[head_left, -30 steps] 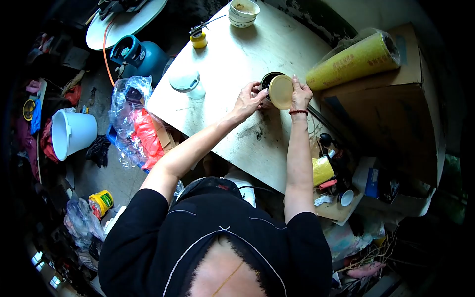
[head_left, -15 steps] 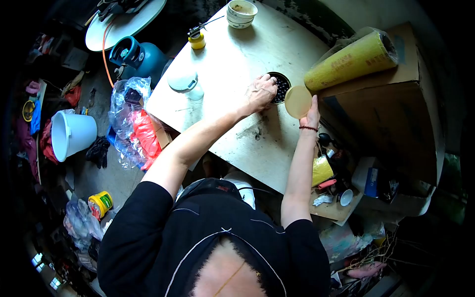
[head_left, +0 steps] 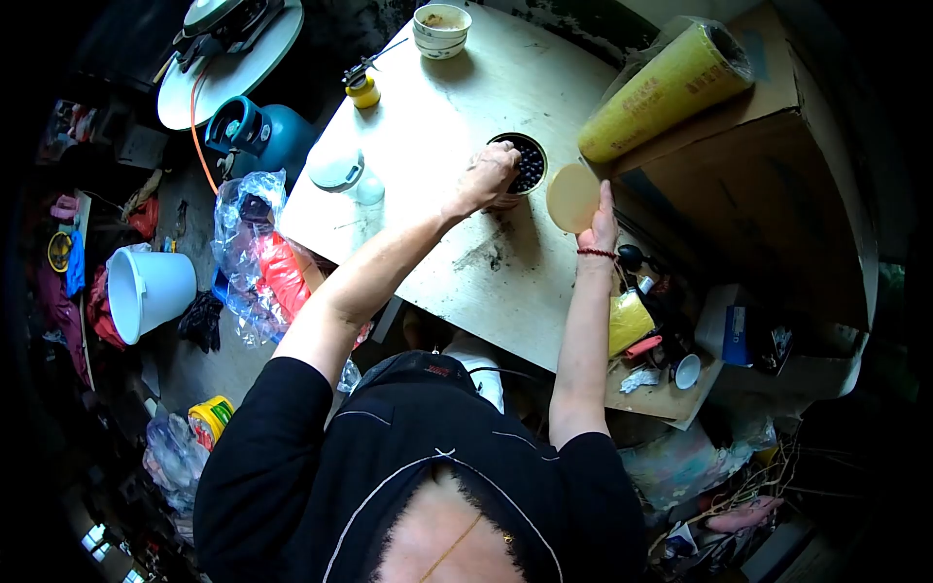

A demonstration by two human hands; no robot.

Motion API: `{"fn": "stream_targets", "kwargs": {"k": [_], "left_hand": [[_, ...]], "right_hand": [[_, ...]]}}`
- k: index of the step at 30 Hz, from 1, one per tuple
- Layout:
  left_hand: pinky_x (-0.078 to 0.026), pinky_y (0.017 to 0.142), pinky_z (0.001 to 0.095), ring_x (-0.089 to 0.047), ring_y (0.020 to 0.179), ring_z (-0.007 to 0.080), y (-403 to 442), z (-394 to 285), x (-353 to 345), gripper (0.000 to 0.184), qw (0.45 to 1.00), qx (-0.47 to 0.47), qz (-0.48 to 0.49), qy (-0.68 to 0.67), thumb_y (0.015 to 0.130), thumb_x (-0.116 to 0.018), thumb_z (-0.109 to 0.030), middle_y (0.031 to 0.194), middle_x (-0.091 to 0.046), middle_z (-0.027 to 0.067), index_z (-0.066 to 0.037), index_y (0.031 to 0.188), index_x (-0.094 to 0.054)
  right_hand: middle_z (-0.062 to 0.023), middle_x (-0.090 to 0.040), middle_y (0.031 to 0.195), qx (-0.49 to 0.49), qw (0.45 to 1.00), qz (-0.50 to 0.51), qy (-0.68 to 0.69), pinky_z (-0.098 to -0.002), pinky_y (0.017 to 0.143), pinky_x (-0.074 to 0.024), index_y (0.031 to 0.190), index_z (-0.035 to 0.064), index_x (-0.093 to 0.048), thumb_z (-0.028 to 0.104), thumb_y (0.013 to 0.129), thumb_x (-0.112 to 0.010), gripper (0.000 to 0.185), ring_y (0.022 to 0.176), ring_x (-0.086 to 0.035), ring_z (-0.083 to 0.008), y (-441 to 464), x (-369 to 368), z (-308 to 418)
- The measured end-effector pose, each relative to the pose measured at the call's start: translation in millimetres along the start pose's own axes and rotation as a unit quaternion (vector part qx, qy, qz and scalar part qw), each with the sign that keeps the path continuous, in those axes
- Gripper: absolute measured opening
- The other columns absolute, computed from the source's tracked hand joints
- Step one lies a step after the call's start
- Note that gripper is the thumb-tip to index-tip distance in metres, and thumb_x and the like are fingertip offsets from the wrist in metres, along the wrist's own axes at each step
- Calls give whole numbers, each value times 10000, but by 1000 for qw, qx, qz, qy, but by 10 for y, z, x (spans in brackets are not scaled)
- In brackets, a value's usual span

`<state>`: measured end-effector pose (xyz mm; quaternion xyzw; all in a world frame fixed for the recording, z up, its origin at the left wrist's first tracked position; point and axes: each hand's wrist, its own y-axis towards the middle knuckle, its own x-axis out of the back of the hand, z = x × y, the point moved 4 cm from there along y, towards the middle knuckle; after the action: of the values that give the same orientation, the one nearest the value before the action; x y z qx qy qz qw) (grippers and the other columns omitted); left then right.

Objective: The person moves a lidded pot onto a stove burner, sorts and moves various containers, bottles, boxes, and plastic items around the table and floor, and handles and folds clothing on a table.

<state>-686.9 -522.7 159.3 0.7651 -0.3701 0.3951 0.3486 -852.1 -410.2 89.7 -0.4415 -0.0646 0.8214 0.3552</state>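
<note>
A round container (head_left: 530, 139) full of small dark balls (head_left: 530, 167) stands on the pale table (head_left: 442, 146). My left hand (head_left: 486, 179) is at its left side, with curled fingers over the rim and the mouth of the container. The fingertips are hidden, so I cannot see what is between them. To the right of the container, my right hand (head_left: 601, 228) grips a round, pale yellow lid (head_left: 571, 198) by its lower right edge. The lid is tilted and close to the container.
Stacked bowls (head_left: 442, 44), a small yellow-based torch (head_left: 362, 92) and a pale-lidded jar (head_left: 362, 185) are on the table. A yellow film roll (head_left: 671, 92) lies on a cardboard box (head_left: 768, 185) at right. Left are a blue gas cylinder (head_left: 277, 136) and a white bucket (head_left: 155, 291).
The whole view has shifted slightly. My left hand sits more to the left over the container, uncovering more of its rim. The lid is still in my right hand, a little more upright.
</note>
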Motion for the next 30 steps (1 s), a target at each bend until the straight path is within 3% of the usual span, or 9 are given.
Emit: {"fn": "stream_targets", "kwargs": {"k": [3, 7, 10, 14, 18, 24, 27, 29, 30], "left_hand": [[-409, 713, 361, -496, 806, 317, -88, -117, 256, 182, 985, 18, -130, -112, 664, -499, -10, 864, -510, 188, 29, 841, -518], [-427, 724, 332, -496, 871, 285, -228, -20, 401, 252, 967, 90, -235, -44, 731, -519, -91, 941, -504, 171, 25, 955, -509], [-433, 706, 321, -516, 847, 256, -278, 128, 255, 299, 942, 224, -192, -162, 770, -509, -175, 945, -506, 170, 29, 988, -499], [-421, 717, 332, -526, 798, 287, -265, 217, 169, 342, 916, 275, -217, -196, 737, -538, -248, 860, -528, 189, 55, 896, -543], [-440, 678, 301, -549, 736, 227, -283, 316, 53, 300, 851, 364, -235, -297, 723, -556, -243, 830, -548, 153, 28, 850, -577], [-438, 636, 288, -539, 706, 210, -336, 335, -30, 175, 826, 305, -330, -341, 713, -568, -135, 795, -552, 127, -14, 839, -577], [-411, 616, 313, -494, 701, 260, -312, 289, -3, 135, 878, 183, -394, -201, 740, -508, -59, 739, -496, 132, -11, 866, -520], [-410, 618, 318, -493, 699, 262, -294, 288, 25, 145, 869, 181, -395, -235, 741, -503, -54, 745, -497, 133, -12, 879, -515], [-410, 621, 323, -491, 697, 265, -298, 281, 37, 156, 861, 176, -393, -269, 742, -497, -49, 751, -498, 135, -13, 893, -511]], "right_hand": [[-109, -563, 857, 29, 999, -7, -16, -299, 671, -468, 890, -30, -517, 226, 716, -632, 330, 751, -557, -190, 92, -285, -92], [-52, -537, 672, 86, 989, -42, -115, -247, 588, -440, 684, 21, -500, 177, 666, -686, 244, 586, -498, -119, 241, -517, -275], [-29, -520, 639, 118, 971, -45, -202, -224, 560, -425, 632, 43, -477, 150, 665, -685, 236, 563, -478, -103, 233, -707, -386], [-29, -537, 668, 230, 921, -6, -315, -213, 562, -413, 722, 8, -524, 175, 693, -655, 215, 591, -484, -92, 326, -816, -549], [-68, -572, 733, 208, 916, 29, -342, -231, 603, -427, 842, -12, -553, 196, 764, -568, 223, 652, -520, -113, 261, -874, -568], [-113, -596, 771, 224, 881, 30, -415, -257, 637, -436, 882, -22, -564, 234, 846, -403, 305, 686, -551, -157, 177, -945, -495], [-136, -587, 776, 236, 824, 5, -515, -298, 685, -427, 886, -1, -564, 210, 836, -400, 272, 737, -552, -225, 90, -1044, -431], [-139, -564, 841, 279, 654, -41, -702, -347, 744, -396, 908, 32, -557, 189, 816, -399, 241, 835, -512, -285, 76, -1106, -405], [-139, -564, 841, 277, 654, -41, -703, -347, 744, -396, 908, 32, -557, 189, 816, -399, 241, 835, -512, -285, 73, -1125, -416]]}}
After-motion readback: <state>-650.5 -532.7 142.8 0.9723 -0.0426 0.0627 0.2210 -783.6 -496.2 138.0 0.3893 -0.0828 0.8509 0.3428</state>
